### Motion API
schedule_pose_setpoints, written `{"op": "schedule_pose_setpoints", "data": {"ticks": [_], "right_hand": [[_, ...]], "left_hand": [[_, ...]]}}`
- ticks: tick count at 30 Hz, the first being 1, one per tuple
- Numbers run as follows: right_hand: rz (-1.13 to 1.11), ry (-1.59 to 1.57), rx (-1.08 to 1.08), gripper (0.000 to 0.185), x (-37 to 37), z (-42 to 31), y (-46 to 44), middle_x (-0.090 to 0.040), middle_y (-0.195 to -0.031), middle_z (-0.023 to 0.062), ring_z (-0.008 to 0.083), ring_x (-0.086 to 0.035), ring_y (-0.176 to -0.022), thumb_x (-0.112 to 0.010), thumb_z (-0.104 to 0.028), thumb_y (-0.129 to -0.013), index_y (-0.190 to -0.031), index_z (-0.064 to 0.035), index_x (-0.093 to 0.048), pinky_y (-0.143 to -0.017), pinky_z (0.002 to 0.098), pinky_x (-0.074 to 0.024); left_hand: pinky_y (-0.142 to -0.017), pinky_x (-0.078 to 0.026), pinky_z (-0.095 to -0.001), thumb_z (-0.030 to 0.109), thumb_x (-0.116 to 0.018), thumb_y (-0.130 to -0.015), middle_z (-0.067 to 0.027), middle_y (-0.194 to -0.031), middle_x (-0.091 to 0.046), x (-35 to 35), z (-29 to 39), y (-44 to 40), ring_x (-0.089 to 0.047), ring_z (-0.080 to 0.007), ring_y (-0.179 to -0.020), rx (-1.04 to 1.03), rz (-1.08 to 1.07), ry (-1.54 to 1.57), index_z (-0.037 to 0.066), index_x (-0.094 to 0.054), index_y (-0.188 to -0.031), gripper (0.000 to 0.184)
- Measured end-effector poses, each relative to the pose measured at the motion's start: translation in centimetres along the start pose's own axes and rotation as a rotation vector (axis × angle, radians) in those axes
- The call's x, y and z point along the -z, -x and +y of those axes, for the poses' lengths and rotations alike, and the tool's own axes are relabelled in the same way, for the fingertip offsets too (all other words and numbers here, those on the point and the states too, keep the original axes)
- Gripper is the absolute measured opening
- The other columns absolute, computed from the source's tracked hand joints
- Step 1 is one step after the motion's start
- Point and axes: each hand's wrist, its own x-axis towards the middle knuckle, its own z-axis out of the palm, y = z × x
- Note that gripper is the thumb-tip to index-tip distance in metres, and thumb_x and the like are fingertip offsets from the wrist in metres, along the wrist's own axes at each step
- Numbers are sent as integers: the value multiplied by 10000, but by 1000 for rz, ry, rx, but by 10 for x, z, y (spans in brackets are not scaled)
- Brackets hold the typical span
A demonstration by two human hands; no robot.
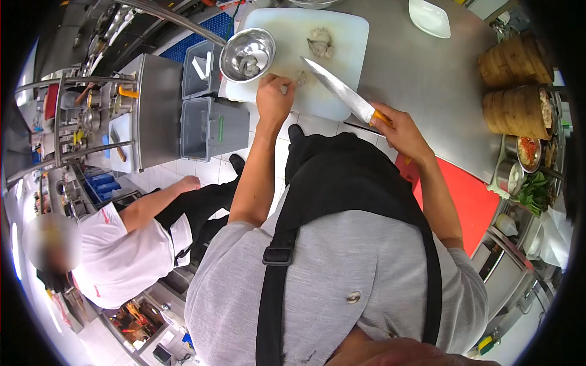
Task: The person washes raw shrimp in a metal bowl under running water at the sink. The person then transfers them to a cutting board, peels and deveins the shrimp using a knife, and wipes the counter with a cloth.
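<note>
My right hand (400, 131) grips a knife (339, 88) by its orange handle, with the long blade slanting up and left over the white cutting board (274, 21). At the near edge of the board, my left hand (276, 96) has its fingers curled in and pressed together; what is in them, if anything, is hidden. A small greyish scrap (301, 77) lies just right of its fingertips. Raw, grey shrimp (320, 46) lie on the board beyond the knife tip. Directly beyond my left hand, a steel bowl (229, 58) holds grey shrimp pieces (248, 66).
A white dish (429, 18) sits on the steel counter (421, 73). Bamboo steamers (516, 113) line the right side, near a red board (458, 198). Grey bins (213, 129) stand on the left. A co-worker in a white shirt (125, 256) is at my left.
</note>
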Motion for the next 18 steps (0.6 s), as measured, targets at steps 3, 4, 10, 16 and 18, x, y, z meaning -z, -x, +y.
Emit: {"op": "schedule_pose_setpoints", "data": {"ticks": [3,4,10,16,18], "right_hand": [[-67,-107,-78,495,-4,10,1,-709,-915,46,108,-532,-614,-674,-257,-1066,-1546,-167,-595,-568,319,-516],[-72,-133,-73,512,-6,16,1,-698,-902,29,86,-503,-598,-676,-261,-1066,-1565,-195,-583,-540,308,-503],[-76,-92,-91,511,-11,15,-1,-657,-843,32,110,-488,-562,-675,-270,-1071,-1572,-283,-575,-544,316,-506],[-78,-81,-42,511,-12,26,-10,-635,-789,17,108,-471,-532,-689,-293,-1065,-1565,-269,-586,-546,328,-481],[-80,-99,-44,507,-10,23,-11,-621,-775,13,105,-462,-527,-687,-287,-1066,-1563,-261,-590,-547,329,-474]], "left_hand": [[-778,-574,-428,165,-826,-861,-162,-879,-749,-4,0,-2,-725,-315,-803,54,-183,38,43,-820,-1001,186],[-771,-586,-406,167,-818,-882,-174,-914,-761,-6,2,-3,-743,-296,-796,107,-261,43,40,-823,-1028,194],[-757,-551,-467,138,-815,-846,-148,-821,-722,-11,10,-2,-694,-352,-803,127,-148,97,51,-815,-1030,203],[-784,-561,-456,120,-820,-860,-166,-873,-727,-13,7,-7,-703,-348,-814,95,-216,76,35,-812,-1118,272],[-785,-562,-450,112,-820,-860,-169,-887,-730,-15,4,-8,-704,-350,-812,63,-214,80,31,-812,-1117,269]]}}
